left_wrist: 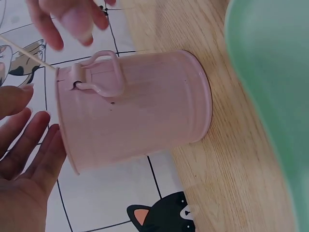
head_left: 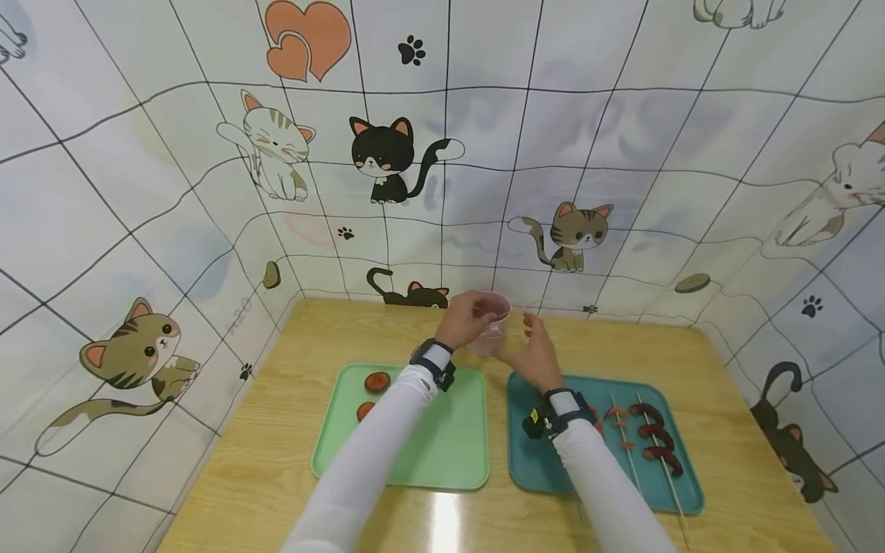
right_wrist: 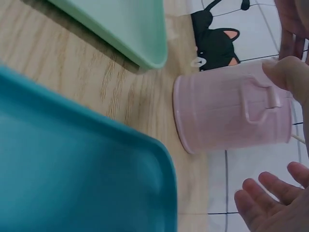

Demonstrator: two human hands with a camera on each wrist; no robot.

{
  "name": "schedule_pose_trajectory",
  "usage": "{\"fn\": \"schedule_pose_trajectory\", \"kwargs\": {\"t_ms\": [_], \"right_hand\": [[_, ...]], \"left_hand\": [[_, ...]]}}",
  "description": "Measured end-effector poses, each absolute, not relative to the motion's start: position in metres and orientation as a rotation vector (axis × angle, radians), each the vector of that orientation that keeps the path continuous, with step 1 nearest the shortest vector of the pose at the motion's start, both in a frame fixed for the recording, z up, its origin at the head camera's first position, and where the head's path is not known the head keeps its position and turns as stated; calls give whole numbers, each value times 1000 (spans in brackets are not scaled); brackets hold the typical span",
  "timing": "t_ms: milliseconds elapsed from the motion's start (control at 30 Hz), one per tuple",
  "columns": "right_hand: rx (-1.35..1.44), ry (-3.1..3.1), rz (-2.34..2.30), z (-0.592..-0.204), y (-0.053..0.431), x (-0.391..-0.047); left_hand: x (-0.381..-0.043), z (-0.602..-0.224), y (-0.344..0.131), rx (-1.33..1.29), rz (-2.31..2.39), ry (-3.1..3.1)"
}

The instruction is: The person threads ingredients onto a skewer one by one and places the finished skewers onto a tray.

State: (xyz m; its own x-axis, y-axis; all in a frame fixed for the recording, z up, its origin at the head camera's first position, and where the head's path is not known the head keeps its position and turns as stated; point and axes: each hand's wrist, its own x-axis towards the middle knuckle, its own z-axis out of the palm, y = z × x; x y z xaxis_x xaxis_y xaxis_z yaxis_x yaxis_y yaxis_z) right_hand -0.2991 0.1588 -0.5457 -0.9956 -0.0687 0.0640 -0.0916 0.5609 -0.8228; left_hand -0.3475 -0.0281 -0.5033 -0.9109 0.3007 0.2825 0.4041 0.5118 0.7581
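A pink metal bucket (head_left: 489, 339) with a small wire handle stands on the table by the wall. From its mouth a thin wooden stick (left_wrist: 26, 52) pokes out. My left hand (head_left: 465, 319) is at the bucket's rim, its fingertips overlapping the edge, with the thumb apart from the fingers in the left wrist view. On the bucket's other side is my right hand (head_left: 535, 357), fingers spread and nothing between them. Its thumb (right_wrist: 285, 72) overlaps the bucket's side near the rim in the right wrist view.
A green tray (head_left: 449, 461) holding round brown slices (head_left: 377, 382) lies front left. The blue tray (head_left: 539, 476) at front right carries skewers (head_left: 664, 438) threaded with curved brown and reddish pieces; some sticks overhang its near edge. A cat-patterned wall (head_left: 477, 192) bounds the table's back.
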Motion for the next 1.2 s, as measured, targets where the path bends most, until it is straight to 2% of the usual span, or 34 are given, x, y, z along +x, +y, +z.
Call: {"fn": "schedule_pose_trajectory", "kwargs": {"t_ms": [567,767,1200], "right_hand": [[126,-2720,1487,-563,126,-341],[34,-2720,1516,-566,122,-346],[57,-2702,1522,-569,118,-349]], "left_hand": [[-374,-506,-5,-675,-1093,-2861],[-370,-501,3,-681,-1074,-2865],[-375,-506,0,-702,-1026,-2843]]}}
